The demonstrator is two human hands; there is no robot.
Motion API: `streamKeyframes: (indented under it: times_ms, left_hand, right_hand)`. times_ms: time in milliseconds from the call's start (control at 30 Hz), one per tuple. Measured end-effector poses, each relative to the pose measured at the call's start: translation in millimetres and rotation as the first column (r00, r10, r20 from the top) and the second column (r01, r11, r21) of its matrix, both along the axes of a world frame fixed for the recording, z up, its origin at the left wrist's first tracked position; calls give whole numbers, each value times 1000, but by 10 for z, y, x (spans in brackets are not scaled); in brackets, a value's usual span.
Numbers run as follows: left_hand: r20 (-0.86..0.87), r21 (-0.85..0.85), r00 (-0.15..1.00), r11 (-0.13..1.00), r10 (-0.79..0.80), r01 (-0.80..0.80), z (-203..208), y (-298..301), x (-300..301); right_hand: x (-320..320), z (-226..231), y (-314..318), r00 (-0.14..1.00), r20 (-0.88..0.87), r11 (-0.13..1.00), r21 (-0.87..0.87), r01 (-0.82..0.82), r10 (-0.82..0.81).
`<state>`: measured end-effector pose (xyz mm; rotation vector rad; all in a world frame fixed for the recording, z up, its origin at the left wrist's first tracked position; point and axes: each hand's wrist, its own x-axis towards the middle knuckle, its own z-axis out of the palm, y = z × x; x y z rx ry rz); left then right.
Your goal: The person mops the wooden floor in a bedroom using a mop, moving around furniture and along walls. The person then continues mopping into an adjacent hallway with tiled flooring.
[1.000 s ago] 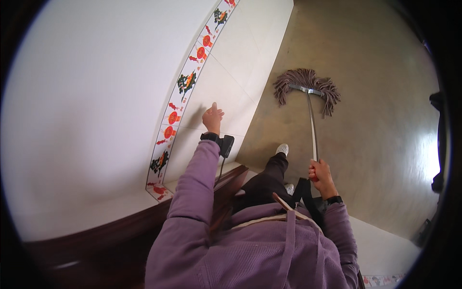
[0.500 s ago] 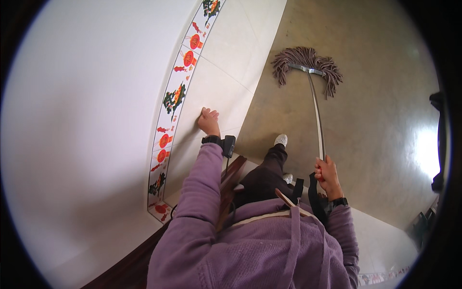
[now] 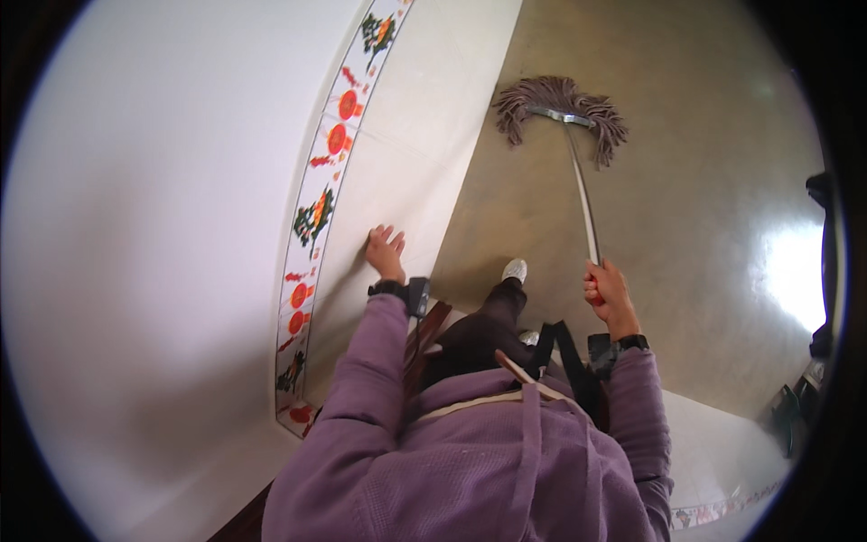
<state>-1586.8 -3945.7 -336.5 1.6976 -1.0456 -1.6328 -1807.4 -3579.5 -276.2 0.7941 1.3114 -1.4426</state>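
My right hand (image 3: pixel 609 291) is wrapped round the pale handle of a mop (image 3: pixel 582 194), with a bit of red showing at the grip. The mop's brown-grey string head (image 3: pixel 558 95), clamped in a metal bar, lies spread on the floor ahead, close to the foot of the wall. My left hand (image 3: pixel 386 250) holds nothing. Its fingers are apart, beside the pale wall tiles (image 3: pixel 411 172); whether they touch the tiles I cannot tell.
A decorated border strip (image 3: pixel 313 217) runs along the left wall above the tiles. Below me are my shoe (image 3: pixel 515 270) and the smooth brown-grey floor (image 3: pixel 704 208). Dark wood (image 3: pixel 424 339) stands by my left leg. Dark objects (image 3: pixel 795 411) sit at the right edge.
My right hand has moved forward with the mop, and the mop head shows slightly farther forward and left. The left hand's fingers have loosened from a curl and spread.
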Motion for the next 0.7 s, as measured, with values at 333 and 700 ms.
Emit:
streamKeyframes:
  times_ms: [333,700]
  left_hand:
    - [-84,89,991,990,-102,110,146,38,-88]
    - [-276,439,772,639,-572,631,-72,555,-740]
  right_hand:
    - [450,262,268,983,-83,985,69,-160,165]
    - [523,896,742,993,-79,994,58,-88,92]
